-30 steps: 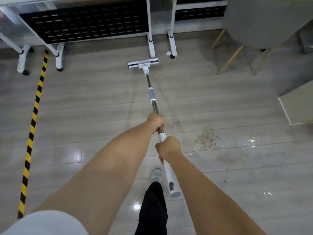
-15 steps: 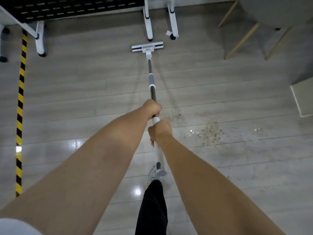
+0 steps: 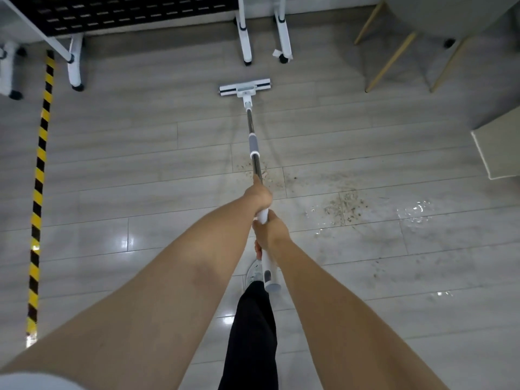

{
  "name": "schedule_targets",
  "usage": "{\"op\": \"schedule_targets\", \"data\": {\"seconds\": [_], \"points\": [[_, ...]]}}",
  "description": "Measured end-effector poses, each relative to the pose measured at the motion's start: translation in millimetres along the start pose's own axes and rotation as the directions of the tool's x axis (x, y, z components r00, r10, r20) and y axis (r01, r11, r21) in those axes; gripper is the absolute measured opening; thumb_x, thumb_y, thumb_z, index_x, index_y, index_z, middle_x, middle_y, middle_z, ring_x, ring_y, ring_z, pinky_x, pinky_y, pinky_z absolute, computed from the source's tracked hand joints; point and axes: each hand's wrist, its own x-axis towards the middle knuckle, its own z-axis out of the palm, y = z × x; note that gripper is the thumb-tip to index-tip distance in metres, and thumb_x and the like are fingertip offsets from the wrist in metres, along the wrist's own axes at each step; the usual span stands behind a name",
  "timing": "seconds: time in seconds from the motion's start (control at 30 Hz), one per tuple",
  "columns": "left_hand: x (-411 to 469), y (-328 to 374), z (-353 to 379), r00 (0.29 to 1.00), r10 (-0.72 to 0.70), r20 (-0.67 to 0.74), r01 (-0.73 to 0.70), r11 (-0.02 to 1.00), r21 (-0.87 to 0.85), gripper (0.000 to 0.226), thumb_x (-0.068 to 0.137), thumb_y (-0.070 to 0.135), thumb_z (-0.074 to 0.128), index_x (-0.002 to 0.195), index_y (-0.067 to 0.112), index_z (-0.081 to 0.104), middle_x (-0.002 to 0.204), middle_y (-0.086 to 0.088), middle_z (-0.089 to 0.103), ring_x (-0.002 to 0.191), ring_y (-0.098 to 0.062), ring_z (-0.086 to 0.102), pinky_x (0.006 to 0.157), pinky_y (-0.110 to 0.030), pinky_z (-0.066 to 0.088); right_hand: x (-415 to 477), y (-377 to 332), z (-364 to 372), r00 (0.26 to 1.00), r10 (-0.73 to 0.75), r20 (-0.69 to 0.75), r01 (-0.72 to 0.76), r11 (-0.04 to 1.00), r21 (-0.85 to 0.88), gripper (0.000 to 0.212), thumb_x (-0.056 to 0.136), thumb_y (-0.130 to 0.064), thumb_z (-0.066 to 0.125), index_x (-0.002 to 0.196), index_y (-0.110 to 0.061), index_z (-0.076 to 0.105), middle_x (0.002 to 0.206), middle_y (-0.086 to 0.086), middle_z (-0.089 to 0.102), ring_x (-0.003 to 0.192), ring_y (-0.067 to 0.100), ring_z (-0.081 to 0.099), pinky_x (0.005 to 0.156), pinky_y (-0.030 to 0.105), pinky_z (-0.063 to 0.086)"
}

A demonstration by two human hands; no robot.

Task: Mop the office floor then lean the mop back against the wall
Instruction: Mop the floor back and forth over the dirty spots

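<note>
Open floor (image 3: pixel 140 164) is left on both sides of the mop head (image 3: pixel 244 88); passage ahead is blocked by white bench legs (image 3: pixel 243 38), and the right is narrowed by wooden chair legs (image 3: pixel 391 63) and a pale mat (image 3: pixel 498 147)

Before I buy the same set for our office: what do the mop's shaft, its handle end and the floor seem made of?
On the mop, the shaft looks like polished metal: bright and mirror-like. The handle end is probably matte white plastic: evenly pale, no glints. The floor is grey wood-look planks with seams, glossy enough to reflect lights; laminate, vinyl or tile, I cannot tell.
</note>
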Motion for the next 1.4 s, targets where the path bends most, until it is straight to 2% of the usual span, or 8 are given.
{"op": "schedule_targets", "data": {"seconds": [0.1, 0.27, 0.47, 0.6, 0.77, 0.93, 1.17, 1.4], "points": [[-41.2, -36.9, 47.0, 1.0, -0.004, -0.003, 0.003, 0.999, -0.032, 0.079, 0.101, 0.013, 0.043, 0.16, 0.027, -0.007, 0.129, -0.019, 0.057, 0.094, -0.029, 0.057, 0.08, -0.037, 0.05, -37.9, 58.8, 9.1, 1.0, -0.003, -0.003, 0.003, 0.999, -0.05, 0.027, 0.104, -0.015, 0.038, 0.128, -0.018, 0.048, 0.08, 0.013, 0.061, 0.028, 0.013, 0.048, 0.032, 0.02, 0.04], [-137.8, -105.8, 152.4, 1.0, -0.023, 0.002, 0.023, 0.99, -0.14, 0.08, 0.101, 0.015, 0.046, 0.16, 0.033, -0.004, 0.131, -0.018, 0.056, 0.11, -0.034, 0.06, 0.09, -0.044, 0.054, -121.3, 193.1, 20.6, 0.999, -0.035, 0.011, 0.035, 0.999, -0.036, 0.026, 0.102, -0.016, 0.039, 0.124, -0.017, 0.052, 0.075, 0.014, 0.062, 0.032, 0.015, 0.05, 0.033, 0.02, 0.041], [-288.7, -186.3, 292.8, 1.0, -0.02, 0.025, 0.024, 0.982, -0.186, 0.081, 0.1, 0.013, 0.045, 0.16, 0.036, -0.004, 0.129, -0.015, 0.057, 0.098, -0.029, 0.058, 0.082, -0.039, 0.052, -244.4, 376.5, 26.5, 0.998, -0.055, 0.013, 0.056, 0.996, -0.068, 0.025, 0.1, -0.019, 0.036, 0.113, -0.013, 0.056, 0.069, 0.012, 0.063, 0.035, 0.018, 0.053, 0.038, 0.028, 0.049], [-368.3, -212.6, 332.8, 0.998, -0.036, 0.058, 0.048, 0.975, -0.217, 0.08, 0.1, 0.011, 0.043, 0.16, 0.034, -0.004, 0.126, -0.015, 0.058, 0.096, -0.028, 0.057, 0.083, -0.038, 0.053, -305.6, 438.8, 29.6, 0.994, -0.112, 0.004, 0.112, 0.986, -0.123, 0.026, 0.102, -0.02, 0.035, 0.116, -0.016, 0.057, 0.077, 0.008, 0.067, 0.052, 0.019, 0.062, 0.057, 0.036, 0.059], [-421.6, -219.4, 344.7, 0.993, -0.079, 0.089, 0.096, 0.974, -0.206, 0.08, 0.1, 0.014, 0.043, 0.16, 0.034, -0.007, 0.123, -0.015, 0.06, 0.099, -0.029, 0.061, 0.082, -0.038, 0.054, -347.0, 466.1, 25.3, 0.996, -0.092, 0.007, 0.092, 0.986, -0.138, 0.025, 0.101, -0.022, 0.039, 0.112, -0.014, 0.06, 0.078, 0.009, 0.068, 0.056, 0.019, 0.06, 0.064, 0.036, 0.057], [-421.9, -225.3, 343.5, 0.996, -0.057, 0.071, 0.074, 0.962, -0.263, 0.08, 0.098, 0.014, 0.044, 0.16, 0.036, -0.002, 0.121, -0.014, 0.062, 0.105, -0.032, 0.064, 0.086, -0.04, 0.056, -353.4, 465.8, 26.4, 0.998, -0.06, -0.007, 0.059, 0.989, -0.139, 0.025, 0.102, -0.028, 0.044, 0.109, -0.009, 0.06, 0.071, 0.007, 0.066, 0.044, 0.011, 0.059, 0.044, 0.02, 0.045], [-368.1, -227.2, 326.7, 1.0, -0.022, 0.006, 0.023, 0.958, -0.286, 0.074, 0.1, 0.014, 0.043, 0.16, 0.035, 0.006, 0.13, -0.012, 0.059, 0.11, -0.031, 0.061, 0.089, -0.036, 0.051, -317.8, 437.8, 40.9, 0.996, -0.087, -0.021, 0.085, 0.993, -0.083, 0.015, 0.103, -0.022, 0.044, 0.101, -0.012, 0.054, 0.077, 0.009, 0.064, 0.04, 0.012, 0.058, 0.039, 0.022, 0.044], [-285.8, -193.6, 250.9, 1.0, 0.013, -0.023, -0.018, 0.973, -0.23, 0.076, 0.099, 0.014, 0.045, 0.161, 0.029, 0.004, 0.137, -0.013, 0.055, 0.113, -0.031, 0.059, 0.087, -0.033, 0.047, -247.0, 344.1, 48.0, 0.993, -0.113, -0.039, 0.111, 0.993, -0.05, 0.017, 0.102, -0.023, 0.047, 0.106, -0.011, 0.058, 0.068, 0.008, 0.064, 0.048, 0.018, 0.061, 0.065, 0.041, 0.061]]}}
